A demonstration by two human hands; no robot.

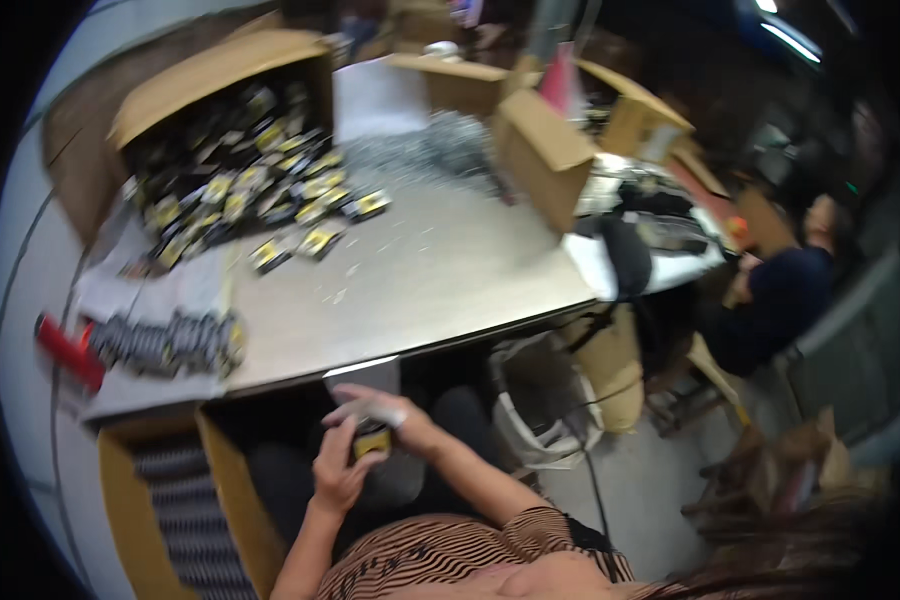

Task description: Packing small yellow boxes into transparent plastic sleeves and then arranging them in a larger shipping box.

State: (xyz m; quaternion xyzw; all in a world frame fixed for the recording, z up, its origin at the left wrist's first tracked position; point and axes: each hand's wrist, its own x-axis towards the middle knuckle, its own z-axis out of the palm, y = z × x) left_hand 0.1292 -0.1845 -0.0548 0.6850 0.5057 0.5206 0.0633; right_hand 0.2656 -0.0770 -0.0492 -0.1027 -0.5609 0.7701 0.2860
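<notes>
Both of my hands meet in front of my lap, just below the table's near edge. My left hand (342,470) is closed on a small black-and-yellow packaged item (373,441), its thumb lying along the near side. Across the top of that item reach the stretched fingers of my right hand (400,412); white wrapping or coverings show on some of them. Blur hides exactly where the right fingers touch. On the table, a tipped cardboard box (220,70) spills many similar small black-and-yellow items (260,170).
A grey stack of ribbed pieces (165,343) lies beside a red tool (70,352) on the table (420,290). Below left, an open carton (235,500) holds rows of dark pieces. A lined bin (545,400) stands right of my legs. Another person (780,295) sits at far right.
</notes>
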